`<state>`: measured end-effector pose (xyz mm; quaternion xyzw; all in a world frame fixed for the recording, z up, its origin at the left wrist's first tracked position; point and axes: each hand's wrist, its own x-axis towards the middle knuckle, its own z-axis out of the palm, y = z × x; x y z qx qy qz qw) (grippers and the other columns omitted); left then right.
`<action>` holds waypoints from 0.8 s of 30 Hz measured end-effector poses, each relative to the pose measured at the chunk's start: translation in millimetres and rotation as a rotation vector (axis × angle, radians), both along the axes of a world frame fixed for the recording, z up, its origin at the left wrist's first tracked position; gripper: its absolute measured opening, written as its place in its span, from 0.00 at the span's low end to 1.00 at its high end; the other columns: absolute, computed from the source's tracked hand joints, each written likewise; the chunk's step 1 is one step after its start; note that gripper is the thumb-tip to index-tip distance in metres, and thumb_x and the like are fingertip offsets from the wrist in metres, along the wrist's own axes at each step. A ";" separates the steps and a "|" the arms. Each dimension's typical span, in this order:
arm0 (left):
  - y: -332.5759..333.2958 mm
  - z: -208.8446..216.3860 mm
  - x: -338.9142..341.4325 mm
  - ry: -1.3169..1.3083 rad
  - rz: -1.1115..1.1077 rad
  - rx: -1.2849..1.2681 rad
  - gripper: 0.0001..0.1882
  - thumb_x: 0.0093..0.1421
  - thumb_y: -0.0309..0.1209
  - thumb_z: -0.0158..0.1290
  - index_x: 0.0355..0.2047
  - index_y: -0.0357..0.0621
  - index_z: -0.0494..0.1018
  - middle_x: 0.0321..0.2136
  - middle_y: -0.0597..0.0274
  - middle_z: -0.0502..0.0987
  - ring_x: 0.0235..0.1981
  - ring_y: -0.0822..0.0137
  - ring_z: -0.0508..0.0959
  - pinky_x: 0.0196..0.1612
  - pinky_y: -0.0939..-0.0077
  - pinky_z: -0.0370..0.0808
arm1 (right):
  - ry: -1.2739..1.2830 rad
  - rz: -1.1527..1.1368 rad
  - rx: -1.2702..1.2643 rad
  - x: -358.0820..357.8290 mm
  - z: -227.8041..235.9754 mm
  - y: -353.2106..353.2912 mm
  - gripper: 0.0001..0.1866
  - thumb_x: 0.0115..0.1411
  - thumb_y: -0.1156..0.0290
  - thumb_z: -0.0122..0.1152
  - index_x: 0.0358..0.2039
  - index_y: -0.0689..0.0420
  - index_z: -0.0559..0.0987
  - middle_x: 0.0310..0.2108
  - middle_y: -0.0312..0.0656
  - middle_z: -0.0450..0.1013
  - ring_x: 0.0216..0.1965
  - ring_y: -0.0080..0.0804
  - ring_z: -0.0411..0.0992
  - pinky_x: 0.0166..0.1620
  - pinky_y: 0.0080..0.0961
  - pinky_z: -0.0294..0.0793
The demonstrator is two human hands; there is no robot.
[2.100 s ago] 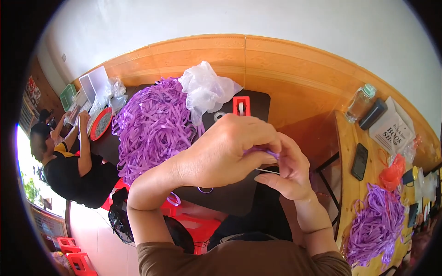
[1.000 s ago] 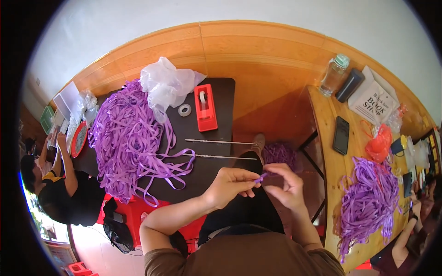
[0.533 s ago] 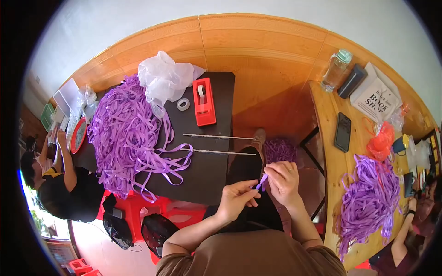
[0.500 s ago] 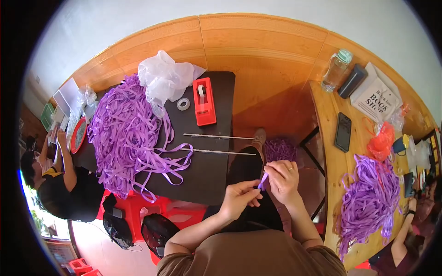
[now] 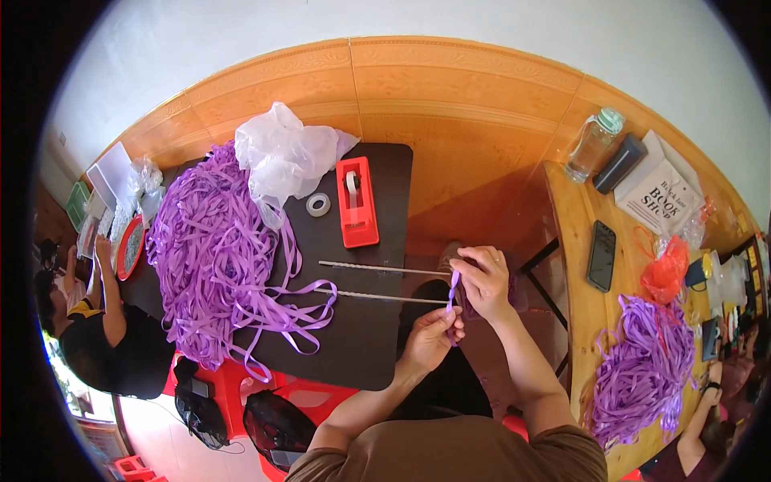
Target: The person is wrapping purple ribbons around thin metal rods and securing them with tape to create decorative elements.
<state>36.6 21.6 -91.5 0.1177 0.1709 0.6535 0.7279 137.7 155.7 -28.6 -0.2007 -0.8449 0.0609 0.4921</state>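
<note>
A short purple ribbon [image 5: 454,287] stretches upright between my two hands, just off the right edge of the dark table. My left hand [image 5: 432,336] pinches its lower part between thumb and fingers. Higher up, my right hand [image 5: 485,283] grips the top end with thumb and forefinger. To the left of my hands, two thin twisted metal rods [image 5: 365,266] lie side by side, poking past the table edge; the lower rod's end is close to the ribbon. A large heap of purple ribbon [image 5: 213,257] covers the table's left part, with loose loops trailing toward the rods.
On the dark table [image 5: 353,337] are a red tape dispenser [image 5: 357,201], a tape roll [image 5: 318,205] and a white plastic bag [image 5: 281,153]. The wooden table [image 5: 570,241] at right bears a phone [image 5: 601,255], a bottle [image 5: 593,145] and more ribbon [image 5: 642,373]. People sit at both sides.
Both hands have moved farther from my body, the right one more. A longer piece of the ribbon now shows between them. The whole view has tilted slightly upward.
</note>
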 end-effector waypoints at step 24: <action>2.3 -0.9 -8.9 0.451 0.494 -0.125 0.13 0.67 0.34 0.44 0.44 0.39 0.72 0.24 0.64 0.76 0.22 0.76 0.72 0.26 0.86 0.66 | 0.076 0.218 -0.460 -51.5 -65.8 -9.1 0.10 0.47 0.77 0.60 0.33 0.59 0.80 0.38 0.44 0.74 0.40 0.44 0.71 0.42 0.36 0.69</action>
